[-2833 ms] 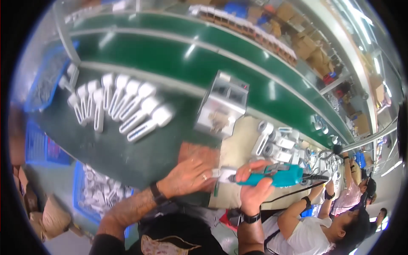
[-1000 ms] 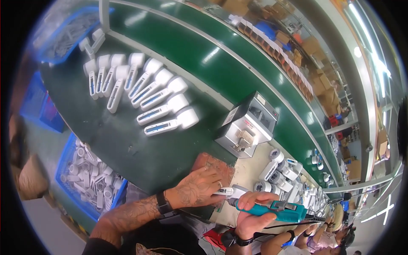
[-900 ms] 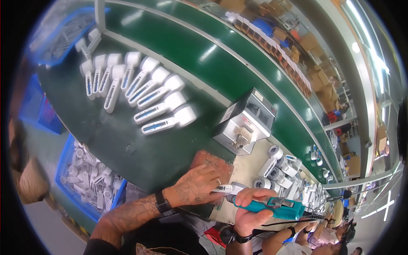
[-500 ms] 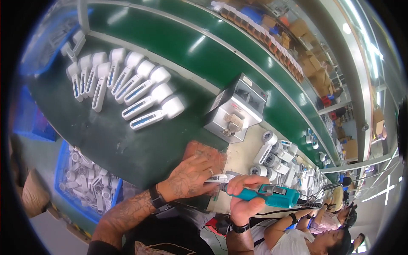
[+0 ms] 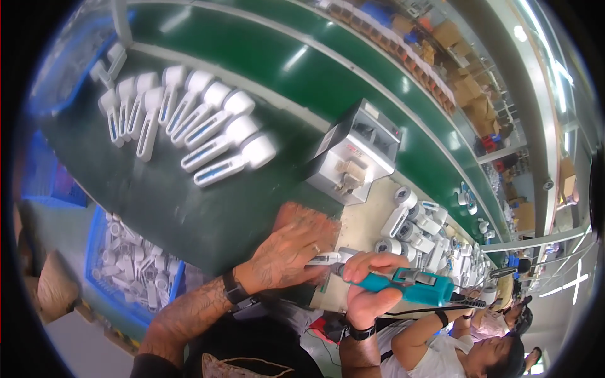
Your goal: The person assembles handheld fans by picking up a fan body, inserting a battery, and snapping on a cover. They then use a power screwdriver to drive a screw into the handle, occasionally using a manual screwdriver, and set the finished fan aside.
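Observation:
My right hand (image 5: 372, 303) is wrapped round a teal electric screwdriver (image 5: 419, 288), held almost level, its nose pointing left. That nose meets a small white handheld device (image 5: 326, 258), pressed down by my left hand (image 5: 282, 259) with its fingers closed on it. Both are over a reddish-brown pad (image 5: 309, 220) at the bench's near edge. My fingers cover much of the device, and the screwdriver's tip cannot be made out.
White devices (image 5: 217, 170) lie fanned out on the green bench (image 5: 189, 217). A grey machine (image 5: 356, 151) stands beyond the pad. More white parts (image 5: 419, 230) are heaped to the right. A blue crate (image 5: 94, 252) of parts sits lower left. A co-worker (image 5: 435, 353) is close on the right.
The whole view has shifted slightly. Against the bench, my hands, the device and the screwdriver keep nearly the same places.

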